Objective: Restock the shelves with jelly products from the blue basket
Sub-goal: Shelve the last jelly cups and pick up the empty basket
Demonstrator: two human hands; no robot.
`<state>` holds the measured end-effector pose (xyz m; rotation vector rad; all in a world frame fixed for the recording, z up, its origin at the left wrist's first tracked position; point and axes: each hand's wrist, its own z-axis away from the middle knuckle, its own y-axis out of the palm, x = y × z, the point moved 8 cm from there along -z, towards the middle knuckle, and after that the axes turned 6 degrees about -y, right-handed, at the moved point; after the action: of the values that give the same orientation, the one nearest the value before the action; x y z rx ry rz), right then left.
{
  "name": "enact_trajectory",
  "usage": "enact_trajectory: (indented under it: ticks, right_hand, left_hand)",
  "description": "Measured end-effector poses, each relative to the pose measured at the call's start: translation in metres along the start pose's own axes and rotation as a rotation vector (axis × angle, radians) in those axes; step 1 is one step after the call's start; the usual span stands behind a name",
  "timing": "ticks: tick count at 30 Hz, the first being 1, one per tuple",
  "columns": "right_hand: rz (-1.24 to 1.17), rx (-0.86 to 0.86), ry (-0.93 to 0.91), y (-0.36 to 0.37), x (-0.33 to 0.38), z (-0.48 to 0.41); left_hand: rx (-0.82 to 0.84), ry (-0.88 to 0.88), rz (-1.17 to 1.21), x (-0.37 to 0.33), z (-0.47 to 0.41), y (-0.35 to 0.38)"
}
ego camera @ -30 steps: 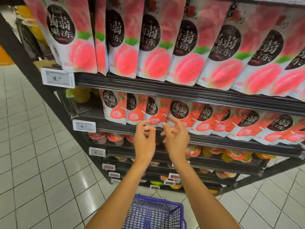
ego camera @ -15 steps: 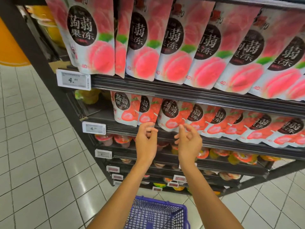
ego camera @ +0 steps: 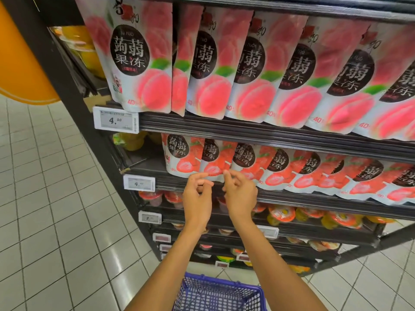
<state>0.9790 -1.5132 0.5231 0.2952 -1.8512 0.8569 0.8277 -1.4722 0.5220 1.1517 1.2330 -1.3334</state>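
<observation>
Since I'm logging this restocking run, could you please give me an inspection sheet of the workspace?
Surface: black shelves, fully faced.
Job's things: peach pouches top row; strawberry pouches below; blue basket at floor level, contents not visible.
Clutter: nothing seen.
Grippers: left hand and right hand empty, fingers curled, at the strawberry row's lower edge.
Cables: nothing seen.
Surroundings: price tag reading 4.90; jelly cups on lower shelves; white tiled floor.

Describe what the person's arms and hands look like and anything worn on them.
Both arms are bare from the bottom edge of the picture up to the hands; no sleeve shows. The left hand and right hand wear no gloves, and no watch, bracelet or ring is visible. The fingers are bare, slim and unmarked.
</observation>
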Motion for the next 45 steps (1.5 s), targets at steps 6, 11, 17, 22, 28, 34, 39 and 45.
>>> enact_trajectory:
  ticks: [6,11,17,22,28,34,39,45]
  right_hand:
    - [0.046,-0.164,-0.018,-0.023,-0.003,0.007]
    - [-0.004,-0.239,-0.149,-0.021,0.012,0.020]
    - [-0.029,0.175,-0.200,0.047,0.037,0.020]
    - [-0.090,0.129,-0.128,0.056,0.041,0.011]
    - [-0.026,0.069,-0.105,0.041,0.030,0.014]
    - [-0.048,0.064,-0.109,0.029,0.027,0.015]
    - [-0.118,0.085,-0.069,0.007,-0.009,0.040]
    - [-0.173,0.266,0.194,-0.015,-0.150,0.098]
  left_hand:
    - [-0.008,-0.002,0.101,0.003,-0.001,-0.002]
    - [-0.075,0.059,0.175,0.001,-0.005,-0.012]
    - [-0.190,0.027,0.226,0.013,-0.016,-0.037]
    - [-0.108,-0.042,0.203,0.023,-0.024,-0.037]
    - [0.004,0.000,0.147,0.022,-0.012,-0.022]
    - [0.005,0.022,0.125,0.025,-0.007,-0.021]
    - [-0.034,0.034,0.061,0.041,0.012,-0.022]
    - [0.010,-0.156,-0.082,0.166,0.062,-0.028]
